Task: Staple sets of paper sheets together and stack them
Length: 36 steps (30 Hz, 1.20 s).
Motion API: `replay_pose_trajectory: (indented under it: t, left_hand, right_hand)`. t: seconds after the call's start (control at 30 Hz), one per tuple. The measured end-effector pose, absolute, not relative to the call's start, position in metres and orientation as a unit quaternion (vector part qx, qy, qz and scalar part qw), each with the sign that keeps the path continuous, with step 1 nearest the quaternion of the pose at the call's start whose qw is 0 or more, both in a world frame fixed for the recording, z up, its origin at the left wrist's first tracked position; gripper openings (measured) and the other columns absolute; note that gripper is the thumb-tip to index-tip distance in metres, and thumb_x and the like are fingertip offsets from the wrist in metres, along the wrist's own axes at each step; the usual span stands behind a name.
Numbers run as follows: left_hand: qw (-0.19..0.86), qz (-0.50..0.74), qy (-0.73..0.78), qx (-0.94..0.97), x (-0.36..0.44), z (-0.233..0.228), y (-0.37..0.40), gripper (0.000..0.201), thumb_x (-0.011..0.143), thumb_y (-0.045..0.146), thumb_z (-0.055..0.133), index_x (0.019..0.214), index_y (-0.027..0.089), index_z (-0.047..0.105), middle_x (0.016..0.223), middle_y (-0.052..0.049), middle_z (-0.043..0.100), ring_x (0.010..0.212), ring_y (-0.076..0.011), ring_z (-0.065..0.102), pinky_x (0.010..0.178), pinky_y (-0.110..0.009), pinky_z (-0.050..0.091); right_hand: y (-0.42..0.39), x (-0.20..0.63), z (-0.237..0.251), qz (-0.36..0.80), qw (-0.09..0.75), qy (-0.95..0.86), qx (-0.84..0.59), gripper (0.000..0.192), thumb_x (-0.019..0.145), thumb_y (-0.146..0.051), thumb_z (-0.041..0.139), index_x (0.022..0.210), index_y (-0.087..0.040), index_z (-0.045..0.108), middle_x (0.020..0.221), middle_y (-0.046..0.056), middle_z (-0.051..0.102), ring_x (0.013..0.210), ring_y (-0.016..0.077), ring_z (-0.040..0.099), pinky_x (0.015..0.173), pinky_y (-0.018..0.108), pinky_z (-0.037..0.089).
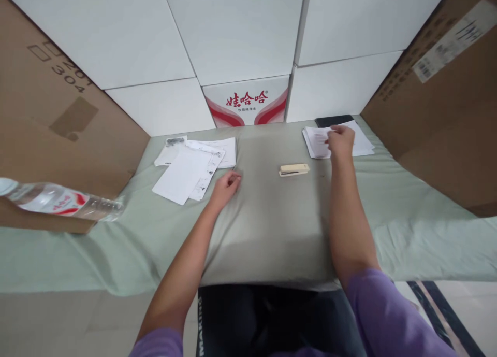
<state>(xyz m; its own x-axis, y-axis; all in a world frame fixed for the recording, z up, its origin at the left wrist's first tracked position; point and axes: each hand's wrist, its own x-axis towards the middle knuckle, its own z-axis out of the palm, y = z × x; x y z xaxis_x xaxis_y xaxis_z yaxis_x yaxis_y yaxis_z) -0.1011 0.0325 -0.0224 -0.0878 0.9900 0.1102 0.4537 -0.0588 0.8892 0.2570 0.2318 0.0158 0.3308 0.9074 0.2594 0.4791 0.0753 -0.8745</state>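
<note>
- One brown box (34, 144) stands at my far left, marked 304, with a clear water bottle (73, 199) in front of it, base toward the green cloth (267, 232).
- Some loose papers (182, 175) come next, spread and overlapping on the cloth, a few of them printed.
- Just beside them, on their near right, my left hand (227, 187) rests on the cloth, half curled, a small gap showing under the bent fingers.
- Behind, in the middle, a white box with red writing (246, 102) sits at the bottom of a wall of plain white boxes (240, 30).
- A cream stapler (294, 169) lies on the cloth between my two hands, touched by neither.
- My right hand (341, 141) is over a paper stack (316, 141), fingers drawn in narrow; it is blurred, so I cannot tell whether they grip a sheet.
- Behind that stack lies a flat black thing (334, 120).
- Another brown box (446, 134) closes off my right side, a white label on it.
</note>
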Motion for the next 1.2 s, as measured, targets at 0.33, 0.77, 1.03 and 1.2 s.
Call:
replay_pose_trajectory:
  t: [0.33,0.77,1.03,1.2]
  left_hand:
    - [0.153,0.185,0.65,0.721,-0.084,-0.008,0.021,0.027,0.096,0.037,0.05,0.104,0.025,0.072,0.088,-0.004,0.075,0.081,-0.0207,0.067,0.068,-0.03,0.041]
    - [0.144,0.133,0.665,0.72,-0.082,-0.004,0.025,0.032,0.099,0.04,0.045,0.109,0.026,0.072,0.097,-0.005,0.077,0.09,-0.0232,0.07,0.074,-0.032,0.046]
    - [0.147,0.15,0.654,0.726,-0.082,-0.003,0.023,0.028,0.099,0.037,0.046,0.106,0.027,0.071,0.096,-0.004,0.077,0.09,-0.0221,0.069,0.072,-0.031,0.044]
    - [0.146,0.19,0.664,0.708,-0.09,-0.004,0.025,0.027,0.098,0.034,0.046,0.102,0.024,0.071,0.092,-0.005,0.076,0.084,-0.021,0.068,0.067,-0.031,0.04]
  right_hand:
    - [0.145,0.027,0.019,0.156,0.156,-0.896,-0.385,0.043,0.092,-0.023,0.058,0.135,-0.019,0.062,0.151,0.011,0.053,0.139,0.0332,0.044,0.112,0.056,0.036]
    - [0.168,0.003,0.001,0.134,0.061,-0.919,-0.367,0.037,0.101,-0.035,0.047,0.13,-0.025,0.067,0.15,0.009,0.055,0.135,0.0329,0.046,0.106,0.052,0.037]
    - [0.18,0.007,-0.01,0.188,0.186,-0.913,-0.31,0.038,0.1,-0.023,0.045,0.127,-0.022,0.072,0.143,0.009,0.061,0.122,0.0244,0.057,0.107,0.039,0.041]
    - [0.179,-0.003,-0.008,0.261,0.317,-0.878,-0.244,0.035,0.096,-0.02,0.05,0.118,-0.02,0.076,0.144,0.011,0.058,0.12,0.0195,0.06,0.105,0.034,0.044]
